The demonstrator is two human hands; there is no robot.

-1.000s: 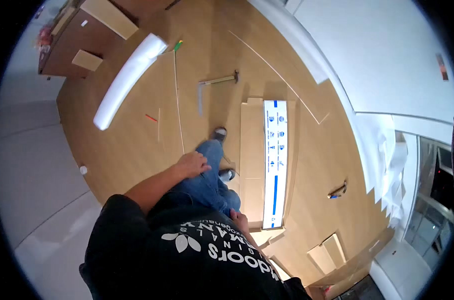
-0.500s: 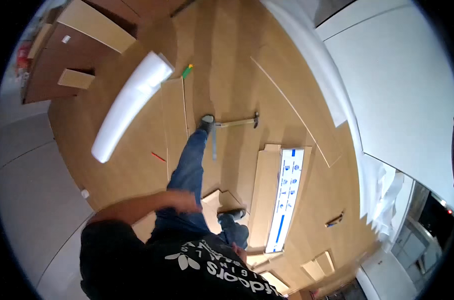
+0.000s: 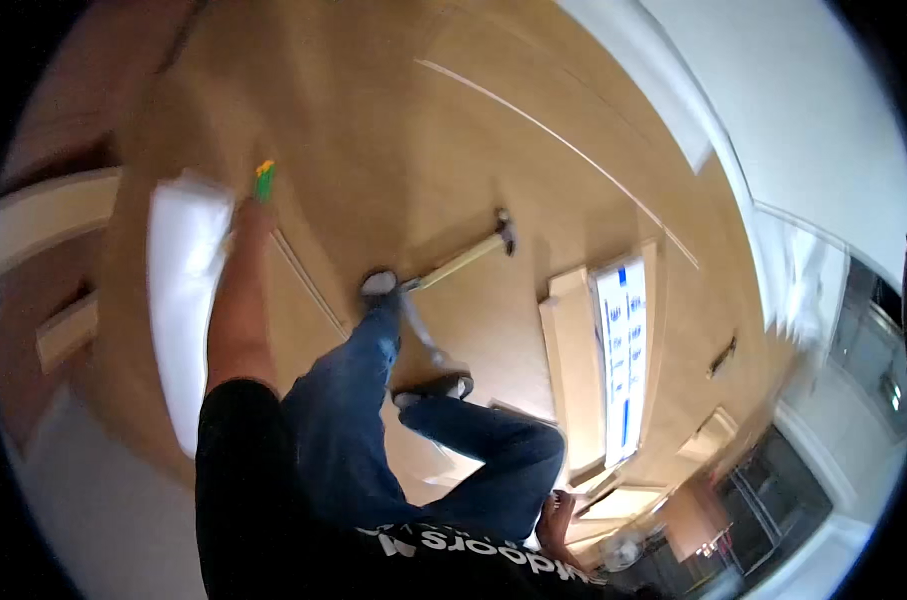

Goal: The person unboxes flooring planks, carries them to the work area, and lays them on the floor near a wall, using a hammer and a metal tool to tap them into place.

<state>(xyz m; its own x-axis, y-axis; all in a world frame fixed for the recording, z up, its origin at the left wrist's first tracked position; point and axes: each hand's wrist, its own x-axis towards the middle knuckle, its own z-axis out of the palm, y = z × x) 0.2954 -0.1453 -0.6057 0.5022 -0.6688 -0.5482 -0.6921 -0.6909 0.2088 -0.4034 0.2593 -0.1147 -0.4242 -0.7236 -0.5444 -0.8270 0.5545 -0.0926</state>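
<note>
My left hand (image 3: 253, 216) reaches forward to a green tool with an orange end (image 3: 265, 176), beside a blurred white roll (image 3: 179, 310); whether the fingers grip the tool is unclear. My right hand (image 3: 556, 512) is low beside my bent right knee, its fingers smeared. A hammer (image 3: 462, 260) lies past my forward shoe (image 3: 379, 282), next to a flat metal strip (image 3: 422, 325). At the right, a long white package with blue print (image 3: 622, 355) rests in opened cardboard (image 3: 569, 375).
Brown boards (image 3: 59, 200) lean or lie at the left edge. A long thin pale strip (image 3: 554, 145) crosses the floor (image 3: 354, 120). A small dark tool (image 3: 722, 356) lies right of the package. White sheeting (image 3: 784, 285) and white panels (image 3: 824, 130) line the right side.
My left arm has moved from my thigh forward to the green tool. My legs have stepped toward the hammer, one knee now bent, and the view has shifted and turned.
</note>
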